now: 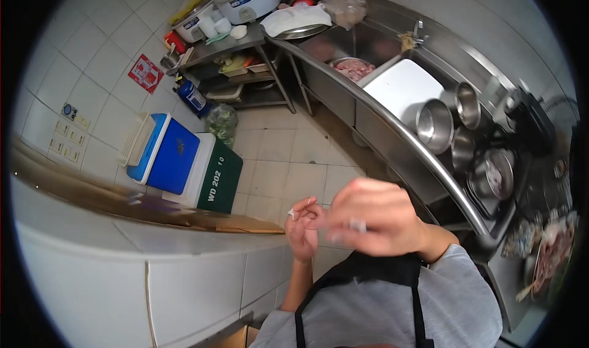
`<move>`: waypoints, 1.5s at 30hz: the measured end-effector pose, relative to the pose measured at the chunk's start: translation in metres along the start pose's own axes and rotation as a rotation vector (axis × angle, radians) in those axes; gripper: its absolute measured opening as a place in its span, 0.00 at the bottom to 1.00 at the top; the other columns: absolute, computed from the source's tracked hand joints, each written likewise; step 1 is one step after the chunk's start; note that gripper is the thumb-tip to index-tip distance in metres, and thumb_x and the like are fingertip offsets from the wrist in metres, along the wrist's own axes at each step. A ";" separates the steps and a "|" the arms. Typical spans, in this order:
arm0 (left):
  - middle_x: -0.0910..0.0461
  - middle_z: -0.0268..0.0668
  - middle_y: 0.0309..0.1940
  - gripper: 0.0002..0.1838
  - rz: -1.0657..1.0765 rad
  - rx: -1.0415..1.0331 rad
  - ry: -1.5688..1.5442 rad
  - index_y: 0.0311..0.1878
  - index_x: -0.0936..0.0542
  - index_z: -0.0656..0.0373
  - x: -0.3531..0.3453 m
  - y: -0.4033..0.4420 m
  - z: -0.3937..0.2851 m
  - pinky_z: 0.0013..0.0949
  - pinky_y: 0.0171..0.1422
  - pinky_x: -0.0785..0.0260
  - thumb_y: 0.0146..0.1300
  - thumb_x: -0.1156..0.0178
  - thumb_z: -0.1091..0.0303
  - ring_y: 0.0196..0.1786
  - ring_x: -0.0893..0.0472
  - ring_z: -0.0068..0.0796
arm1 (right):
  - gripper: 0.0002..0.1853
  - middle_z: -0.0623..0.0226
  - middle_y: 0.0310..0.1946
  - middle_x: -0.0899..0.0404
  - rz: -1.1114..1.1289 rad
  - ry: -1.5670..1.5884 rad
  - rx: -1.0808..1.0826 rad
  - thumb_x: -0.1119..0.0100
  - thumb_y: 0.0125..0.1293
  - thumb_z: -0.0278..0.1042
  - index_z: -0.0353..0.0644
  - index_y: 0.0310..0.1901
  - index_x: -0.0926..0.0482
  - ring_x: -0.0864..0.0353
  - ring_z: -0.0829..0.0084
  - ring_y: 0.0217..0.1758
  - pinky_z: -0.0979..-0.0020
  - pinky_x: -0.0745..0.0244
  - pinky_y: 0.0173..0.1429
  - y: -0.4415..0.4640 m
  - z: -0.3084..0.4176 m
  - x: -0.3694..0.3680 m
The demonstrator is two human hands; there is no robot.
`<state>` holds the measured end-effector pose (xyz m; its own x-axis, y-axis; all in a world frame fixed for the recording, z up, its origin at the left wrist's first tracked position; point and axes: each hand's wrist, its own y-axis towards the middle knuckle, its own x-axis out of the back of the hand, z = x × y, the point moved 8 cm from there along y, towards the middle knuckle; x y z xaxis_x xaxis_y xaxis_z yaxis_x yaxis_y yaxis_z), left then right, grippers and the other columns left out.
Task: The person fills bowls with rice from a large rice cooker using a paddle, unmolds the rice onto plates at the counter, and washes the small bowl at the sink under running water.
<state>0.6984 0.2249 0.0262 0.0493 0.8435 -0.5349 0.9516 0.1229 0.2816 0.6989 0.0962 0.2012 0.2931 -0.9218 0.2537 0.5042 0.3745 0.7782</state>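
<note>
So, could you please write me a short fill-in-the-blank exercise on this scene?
1. The apron near the left hand and right hand is coloured ____.
2. The printed text on the green box begins with the letters ____.
3. The fire extinguisher by the wall is coloured ____.
4. The floor is covered with pale ____.

Missing words: black; WD; blue; tiles.

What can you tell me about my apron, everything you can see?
Your apron is black, plain and looks like cloth. It is worn over the grey shirt and touches it, with two narrow straps running up your chest, one on each side. The wide panel lies beyond them, lower on your body. The right hand hides part of it, and its lower end is out of sight.
</note>
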 end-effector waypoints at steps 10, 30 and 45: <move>0.29 0.42 0.32 0.24 0.128 -0.019 0.092 0.55 0.38 0.66 0.047 0.237 0.011 0.37 0.43 0.29 0.52 0.50 0.76 0.36 0.25 0.35 | 0.19 0.60 0.25 0.23 0.329 0.229 0.542 0.43 0.50 0.28 0.38 0.47 0.28 0.25 0.62 0.37 0.73 0.27 0.35 0.155 -0.103 0.018; 0.36 0.42 0.49 0.40 -0.070 0.246 0.852 0.60 0.45 0.65 0.466 0.849 0.136 0.25 0.26 0.32 0.46 0.34 0.63 0.28 0.27 0.25 | 0.23 0.74 0.33 0.30 -0.416 0.191 -0.966 0.58 0.64 0.52 0.39 0.48 0.32 0.33 0.82 0.34 0.77 0.34 0.35 0.388 -0.922 -0.130; 0.36 0.42 0.53 0.46 0.155 -0.039 0.489 0.59 0.47 0.64 0.434 0.971 0.169 0.28 0.47 0.28 0.36 0.30 0.79 0.52 0.29 0.32 | 0.36 0.52 0.59 0.42 -1.037 0.842 -0.617 0.74 0.63 0.63 0.45 0.65 0.59 0.40 0.61 0.61 0.63 0.43 0.63 0.452 -1.017 -0.148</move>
<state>1.6951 0.6223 -0.0671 0.0323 0.9981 -0.0517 0.9321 -0.0114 0.3621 1.7098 0.5035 -0.0685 -0.1406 -0.5505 -0.8229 0.9750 -0.2212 -0.0187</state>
